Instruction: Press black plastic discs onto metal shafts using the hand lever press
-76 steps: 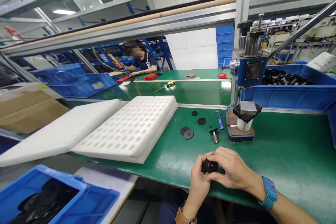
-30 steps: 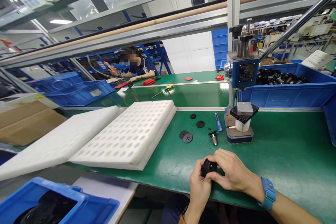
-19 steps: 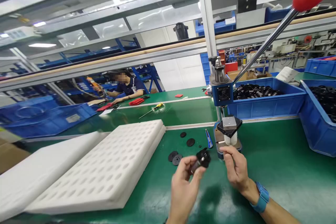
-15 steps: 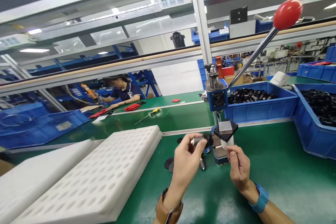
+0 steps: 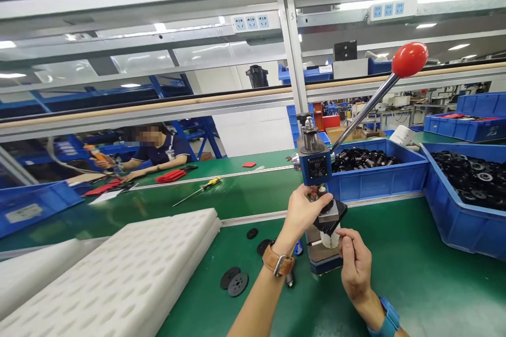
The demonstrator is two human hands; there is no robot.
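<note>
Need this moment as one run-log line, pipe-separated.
left hand: holding dark cylindrical part above metal block, below press head | right hand: beside white cylinder, contact unclear | lever: angled up

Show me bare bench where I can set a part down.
The widest bare patch of green bench lies right of the right hand, this side of the blue bins. A smaller one lies between the foam tray and the overlapping discs. The press is crowded: the left hand reaches into it, and more discs lie left of it.

The left hand [image 5: 303, 207] partly hides its cylinder [image 5: 322, 190]; the foam tray [image 5: 118, 268] is cropped.
</note>
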